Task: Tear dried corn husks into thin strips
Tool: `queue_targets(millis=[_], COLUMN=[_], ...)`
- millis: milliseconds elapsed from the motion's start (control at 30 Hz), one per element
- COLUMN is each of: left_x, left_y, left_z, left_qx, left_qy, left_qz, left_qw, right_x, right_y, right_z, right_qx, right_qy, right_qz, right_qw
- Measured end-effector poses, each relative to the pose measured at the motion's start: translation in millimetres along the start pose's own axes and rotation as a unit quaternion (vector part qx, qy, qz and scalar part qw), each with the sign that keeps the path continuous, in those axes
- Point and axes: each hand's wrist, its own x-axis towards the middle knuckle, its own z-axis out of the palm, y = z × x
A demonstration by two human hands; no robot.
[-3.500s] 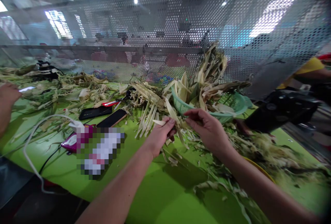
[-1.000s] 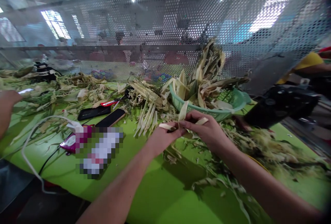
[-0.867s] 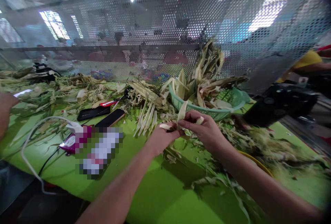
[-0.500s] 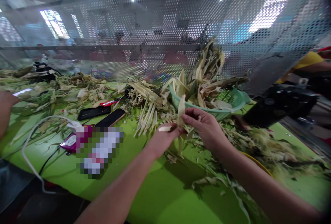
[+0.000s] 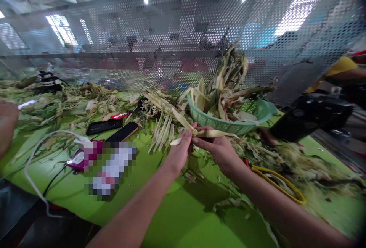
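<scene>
Both my hands pinch pale corn husk strips above the green table, in front of the basket. My left hand grips the strips where they cross, with one pointing up and left and a short end sticking out beside the thumb. My right hand closes on the same crossing, and a strip runs out rightward over its fingers. Left of my hands lies a fan of narrow husk pieces. The green plastic basket just behind holds dry husks.
Phones, a red-handled tool, a purple packet and a white cable lie left. Yellow-handled scissors and corn silk lie right. A perforated metal screen stands behind. Another person's arm shows at far left.
The strip that stood upright between my hands now leans left, and another strip extends to the right. My hands have come closer together. The yellow handles show more beside my right forearm.
</scene>
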Motion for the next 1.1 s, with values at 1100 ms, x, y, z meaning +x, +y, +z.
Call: queue_targets(millis=[1100], left_x=[0.2], left_y=[12.2], left_z=[-9.4], left_qx=[0.344], left_qy=[0.052], left_qz=[0.132], left_qw=[0.928], right_x=[-2.1], right_y=[-0.7], right_z=[-7.1], right_qx=[0.036], right_qy=[0.080], right_qz=[-0.031], right_qw=[0.996])
